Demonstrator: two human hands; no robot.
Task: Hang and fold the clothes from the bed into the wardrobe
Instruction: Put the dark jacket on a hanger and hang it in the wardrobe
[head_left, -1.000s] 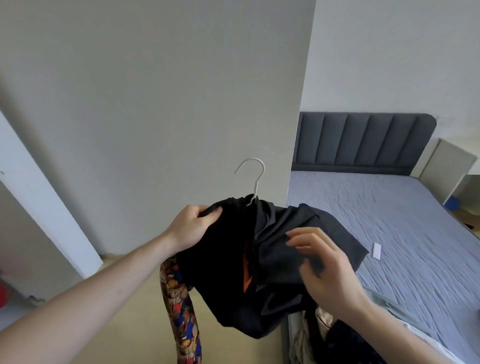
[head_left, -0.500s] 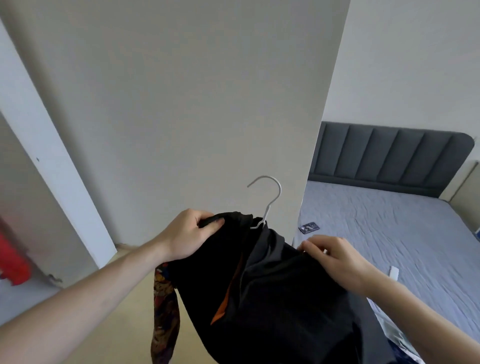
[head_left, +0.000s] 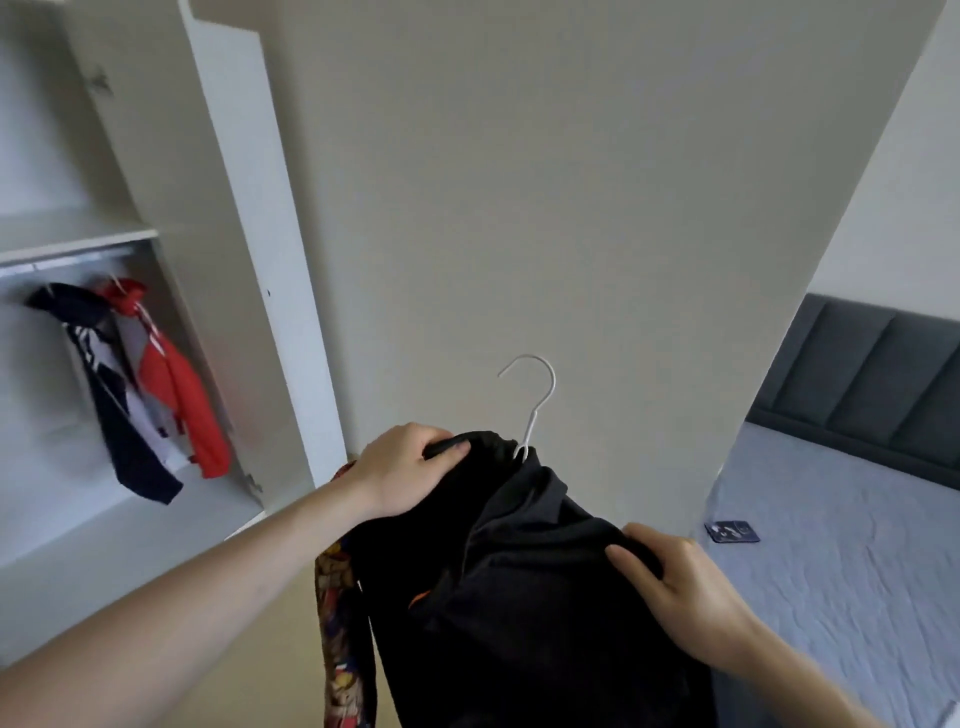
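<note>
Left hand (head_left: 402, 475) grips the black fabric garment (head_left: 524, 582) below the white wire hanger (head_left: 535, 402); right hand (head_left: 675, 587) pinches its shoulder. The open white wardrobe (head_left: 104, 364), newly visible leftward, suggests hanging is imminent.

Left hand (head_left: 402, 475) grips one shoulder of the black shirt (head_left: 519, 582) on a white hanger (head_left: 532, 405), right hand (head_left: 685, 587) pinches the other. Open wardrobe (head_left: 156, 364) to the left has a red jacket (head_left: 182, 384) hanging inside.

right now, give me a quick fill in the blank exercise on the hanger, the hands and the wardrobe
1. The black garment hangs on a ____ hanger.
2. The left hand grips the garment's ____ shoulder.
3. In the wardrobe, a ____ garment hangs beside a navy one.
4. The right hand holds the black garment; behind it lies the ____.

Missing words: white; left; red; bed
</note>
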